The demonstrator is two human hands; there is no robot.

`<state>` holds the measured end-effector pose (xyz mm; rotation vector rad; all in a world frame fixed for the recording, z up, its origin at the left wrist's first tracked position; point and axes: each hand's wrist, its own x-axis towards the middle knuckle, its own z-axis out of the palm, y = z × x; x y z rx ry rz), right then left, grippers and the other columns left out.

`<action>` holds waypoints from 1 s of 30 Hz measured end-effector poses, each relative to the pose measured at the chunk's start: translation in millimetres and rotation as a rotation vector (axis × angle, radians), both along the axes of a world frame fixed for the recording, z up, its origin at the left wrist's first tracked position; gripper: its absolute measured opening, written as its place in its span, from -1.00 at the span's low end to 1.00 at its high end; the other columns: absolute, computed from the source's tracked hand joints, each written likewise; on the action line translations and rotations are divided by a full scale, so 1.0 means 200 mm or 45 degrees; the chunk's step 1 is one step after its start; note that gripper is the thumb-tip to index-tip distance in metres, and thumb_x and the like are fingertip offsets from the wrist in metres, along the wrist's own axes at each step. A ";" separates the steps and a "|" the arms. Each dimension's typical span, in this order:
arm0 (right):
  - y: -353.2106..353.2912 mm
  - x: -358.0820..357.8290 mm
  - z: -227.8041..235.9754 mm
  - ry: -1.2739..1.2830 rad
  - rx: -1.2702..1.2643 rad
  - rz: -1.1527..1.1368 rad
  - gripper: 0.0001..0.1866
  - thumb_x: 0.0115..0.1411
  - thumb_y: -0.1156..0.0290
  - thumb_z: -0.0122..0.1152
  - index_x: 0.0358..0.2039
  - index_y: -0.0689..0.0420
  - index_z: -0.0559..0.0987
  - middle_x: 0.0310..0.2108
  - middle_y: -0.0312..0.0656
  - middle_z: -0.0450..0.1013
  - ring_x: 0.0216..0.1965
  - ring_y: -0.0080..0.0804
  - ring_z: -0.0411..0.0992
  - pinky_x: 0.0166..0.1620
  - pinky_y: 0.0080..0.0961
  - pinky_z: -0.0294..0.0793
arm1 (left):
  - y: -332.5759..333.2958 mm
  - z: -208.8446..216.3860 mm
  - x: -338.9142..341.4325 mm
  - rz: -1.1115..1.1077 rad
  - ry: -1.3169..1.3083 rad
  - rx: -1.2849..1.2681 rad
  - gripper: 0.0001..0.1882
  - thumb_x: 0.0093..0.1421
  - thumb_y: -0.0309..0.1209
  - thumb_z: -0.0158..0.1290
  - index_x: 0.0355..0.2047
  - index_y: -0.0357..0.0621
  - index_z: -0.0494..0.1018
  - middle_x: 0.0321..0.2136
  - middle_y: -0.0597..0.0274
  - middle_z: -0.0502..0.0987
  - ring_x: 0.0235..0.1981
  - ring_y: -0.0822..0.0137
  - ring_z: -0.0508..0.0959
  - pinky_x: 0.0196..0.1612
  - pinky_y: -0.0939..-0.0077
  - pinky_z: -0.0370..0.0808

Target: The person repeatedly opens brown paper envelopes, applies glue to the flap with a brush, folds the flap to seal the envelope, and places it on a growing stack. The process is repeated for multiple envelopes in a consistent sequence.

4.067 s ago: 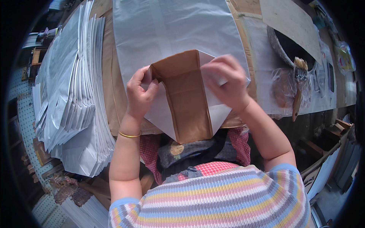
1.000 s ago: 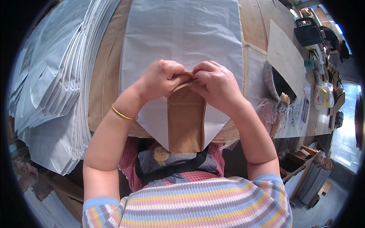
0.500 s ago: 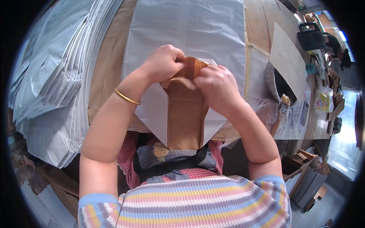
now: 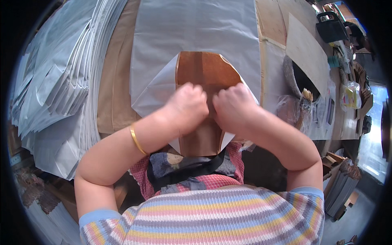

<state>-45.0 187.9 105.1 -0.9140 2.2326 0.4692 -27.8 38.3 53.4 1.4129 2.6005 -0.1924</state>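
A paper bag piece (image 4: 206, 71), brown inside and white outside, lies on a white sheet (image 4: 196, 28) on the table in front of me. Its upper end is spread into a brown, roughly hexagonal flap. My left hand (image 4: 185, 106) and my right hand (image 4: 232, 108) are side by side, knuckles up, fingers curled and pressing on the brown paper at the fold in its middle. A gold bangle (image 4: 136, 139) sits on my left wrist. The paper under my hands is hidden.
A thick stack of white paper sheets (image 4: 53, 90) fills the left side. Brown paper (image 4: 114, 81) lies under the white sheet. At right are a brown board (image 4: 306, 47), a dark bowl with a brush (image 4: 300, 87), a black stapler-like tool (image 4: 330, 28) and small clutter.
The folded top of the brown paper has been opened out into a wide flap. Both hands have moved down toward me and now press at the middle fold.
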 end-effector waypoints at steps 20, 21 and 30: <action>0.37 -0.05 -0.09 -0.210 -0.898 -0.205 -0.76 -0.05 0.47 0.30 -0.29 0.14 0.58 -0.32 -0.07 0.51 -0.26 -0.06 0.50 -0.21 -0.28 0.50 | -0.44 0.00 -0.18 0.775 -0.951 0.622 -0.51 -0.13 -0.55 0.09 -0.08 -0.29 0.51 -0.01 0.03 0.43 0.08 0.12 0.42 0.11 0.40 0.39; 0.37 -0.04 -0.12 -0.168 -0.980 -0.211 -0.80 -0.04 0.46 0.31 -0.35 0.15 0.60 -0.35 -0.06 0.51 -0.29 -0.04 0.49 -0.22 -0.27 0.50 | -0.43 0.01 -0.18 0.761 -0.952 0.616 -0.52 -0.13 -0.55 0.09 -0.10 -0.30 0.53 -0.01 0.02 0.42 0.08 0.12 0.41 0.11 0.42 0.38; 0.24 -0.21 -0.34 0.364 -0.674 -0.716 -0.80 0.03 0.47 0.27 -0.29 0.18 0.58 -0.38 0.03 0.51 -0.30 0.02 0.49 -0.26 -0.19 0.47 | -0.34 -0.15 -0.18 0.956 -0.464 0.523 -0.79 -0.02 -0.40 0.24 -0.39 -0.25 0.55 -0.38 0.00 0.55 -0.33 0.06 0.55 -0.21 0.27 0.48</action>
